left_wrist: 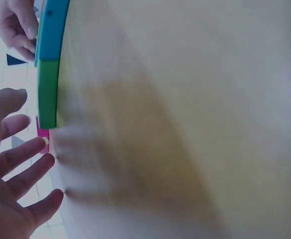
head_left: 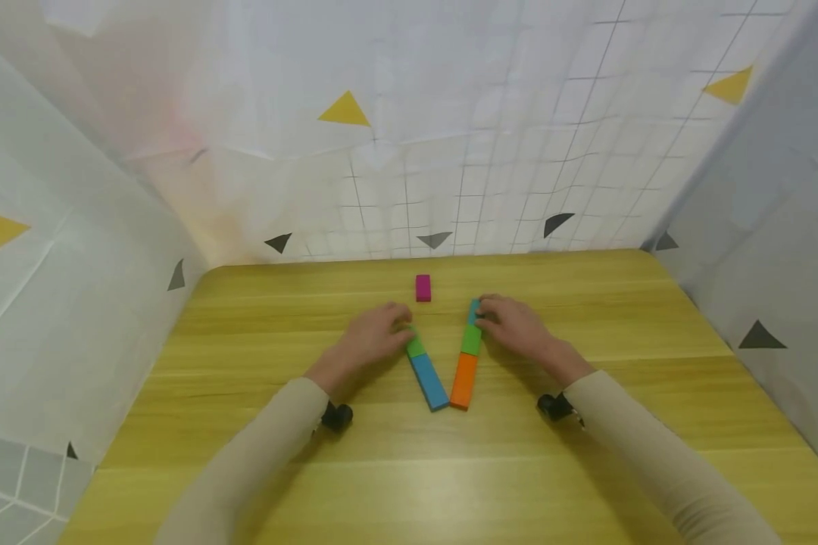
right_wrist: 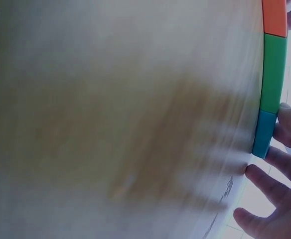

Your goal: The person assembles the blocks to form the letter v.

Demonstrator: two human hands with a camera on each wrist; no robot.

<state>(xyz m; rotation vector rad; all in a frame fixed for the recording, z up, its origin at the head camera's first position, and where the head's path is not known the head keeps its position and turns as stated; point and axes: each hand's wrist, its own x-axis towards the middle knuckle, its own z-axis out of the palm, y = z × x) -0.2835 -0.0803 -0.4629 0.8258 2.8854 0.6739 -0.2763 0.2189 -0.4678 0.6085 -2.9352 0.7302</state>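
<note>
Two hands (head_left: 443, 333) at block rows, magenta block (head_left: 423, 288) whole only overhead

Both arms wear long, close-fitting beige sleeves that end at the wrists, each wrist carries a small black camera mount strapped to its underside, and the left hand (head_left: 375, 337) and right hand (head_left: 518, 327) are bare.

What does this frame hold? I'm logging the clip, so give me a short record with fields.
surface: wooden table
left row: green and blue blocks, slanted
right row: teal, green, orange blocks, slanted
rows: near ends close, a V
left hand: fingers at the left row's far end
right hand: fingers at the right row's far end
apart: magenta block, beyond the hands
</note>
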